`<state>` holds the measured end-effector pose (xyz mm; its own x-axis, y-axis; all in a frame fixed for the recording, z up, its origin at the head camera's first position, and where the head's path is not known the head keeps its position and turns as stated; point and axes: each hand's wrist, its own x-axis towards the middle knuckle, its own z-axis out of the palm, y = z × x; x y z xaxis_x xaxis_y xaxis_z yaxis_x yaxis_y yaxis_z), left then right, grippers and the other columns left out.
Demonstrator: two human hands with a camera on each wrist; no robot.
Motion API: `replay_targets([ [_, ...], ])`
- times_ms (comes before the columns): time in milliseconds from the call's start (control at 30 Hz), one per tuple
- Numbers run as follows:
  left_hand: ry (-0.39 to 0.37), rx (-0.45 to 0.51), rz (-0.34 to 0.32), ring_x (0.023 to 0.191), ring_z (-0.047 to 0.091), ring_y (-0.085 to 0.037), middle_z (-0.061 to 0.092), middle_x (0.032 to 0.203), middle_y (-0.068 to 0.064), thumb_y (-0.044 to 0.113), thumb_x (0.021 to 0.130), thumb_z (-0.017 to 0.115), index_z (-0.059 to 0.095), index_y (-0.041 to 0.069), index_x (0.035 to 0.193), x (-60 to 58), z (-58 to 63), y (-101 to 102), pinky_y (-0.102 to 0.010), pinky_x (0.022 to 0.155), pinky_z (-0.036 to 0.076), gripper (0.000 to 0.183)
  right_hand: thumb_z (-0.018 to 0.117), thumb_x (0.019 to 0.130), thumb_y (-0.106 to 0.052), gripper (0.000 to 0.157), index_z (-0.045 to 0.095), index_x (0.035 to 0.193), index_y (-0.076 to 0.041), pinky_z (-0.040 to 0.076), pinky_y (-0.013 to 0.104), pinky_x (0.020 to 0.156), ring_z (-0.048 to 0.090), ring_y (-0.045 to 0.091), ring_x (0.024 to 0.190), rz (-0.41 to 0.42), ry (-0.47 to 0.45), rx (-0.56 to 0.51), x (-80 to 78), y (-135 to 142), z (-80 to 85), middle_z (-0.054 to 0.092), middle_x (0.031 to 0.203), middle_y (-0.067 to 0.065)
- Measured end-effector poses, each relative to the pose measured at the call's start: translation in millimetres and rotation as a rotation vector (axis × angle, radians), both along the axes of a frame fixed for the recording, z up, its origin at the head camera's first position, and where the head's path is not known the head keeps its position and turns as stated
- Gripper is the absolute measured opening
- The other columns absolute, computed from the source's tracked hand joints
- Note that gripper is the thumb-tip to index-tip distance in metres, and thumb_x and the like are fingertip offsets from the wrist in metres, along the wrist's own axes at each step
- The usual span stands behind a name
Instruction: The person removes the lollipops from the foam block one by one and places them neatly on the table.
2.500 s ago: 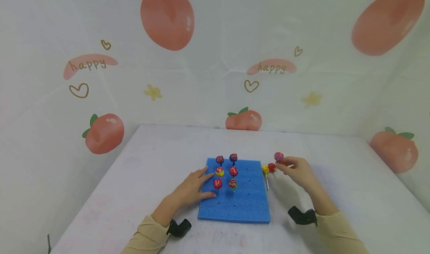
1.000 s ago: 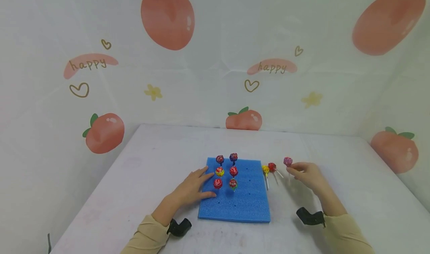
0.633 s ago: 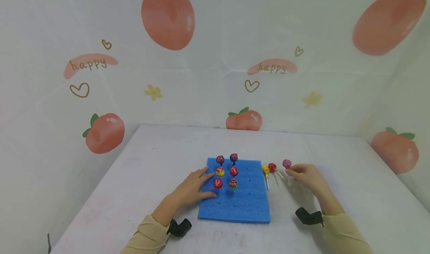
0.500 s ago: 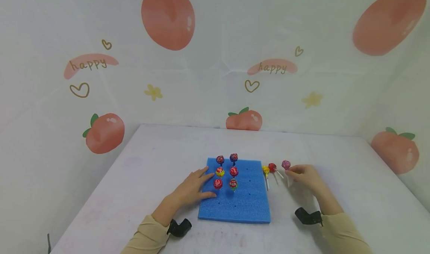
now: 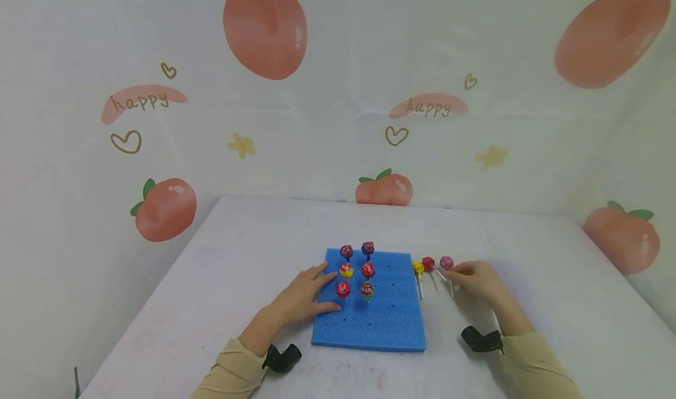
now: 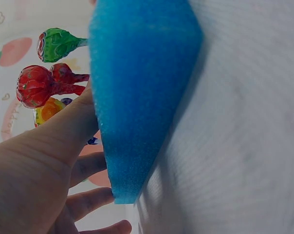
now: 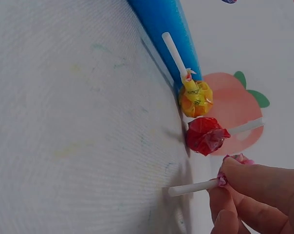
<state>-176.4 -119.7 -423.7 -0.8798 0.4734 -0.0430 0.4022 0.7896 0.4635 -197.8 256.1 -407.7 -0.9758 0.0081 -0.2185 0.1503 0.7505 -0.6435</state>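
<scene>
My right hand [image 5: 477, 277] pinches a pink-wrapped lollipop [image 5: 446, 263] just below its head, its white stick angled down toward the table. Beside it lie a red lollipop [image 7: 205, 136] and a yellow lollipop [image 7: 195, 99], the yellow one right by the board's edge. My left hand [image 5: 303, 293] rests with spread fingers on the left edge of a blue foam board [image 5: 391, 328]. Several lollipops stand upright in the board in two columns, among them a red one [image 5: 343, 289] and a green-and-red one [image 5: 367, 291]. In the left wrist view the thumb lies over the board's edge.
Small holes [image 5: 393, 305] dot the right and front parts of the foam board. A white cloth covers the table [image 5: 237, 240], and a white curtain [image 5: 317, 123] printed with peaches hangs behind it. Black camera mounts [image 5: 282, 358] sit on both wrists.
My right hand first carried the pink lollipop rightward and lower, then drifted slightly left and down with it, tilting its stick. The left hand and the standing lollipops have stayed put.
</scene>
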Motion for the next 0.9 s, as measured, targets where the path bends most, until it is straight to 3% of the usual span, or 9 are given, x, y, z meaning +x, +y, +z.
replay_targets([
  [900,0.012,0.0,-0.001,0.138,0.03,-0.04,0.032,0.15,-0.018,0.046,0.082,0.066,0.046,0.011,0.138,0.1,-0.7,-0.2,-0.054,0.114,0.025,0.069,0.062,0.088,-0.026,0.038,0.064,0.104,0.008,0.043,0.024,0.06,0.053,0.018,0.075,-0.013,-0.029,0.023,-4.7,-3.3,-5.3,0.064,0.09,0.017],
])
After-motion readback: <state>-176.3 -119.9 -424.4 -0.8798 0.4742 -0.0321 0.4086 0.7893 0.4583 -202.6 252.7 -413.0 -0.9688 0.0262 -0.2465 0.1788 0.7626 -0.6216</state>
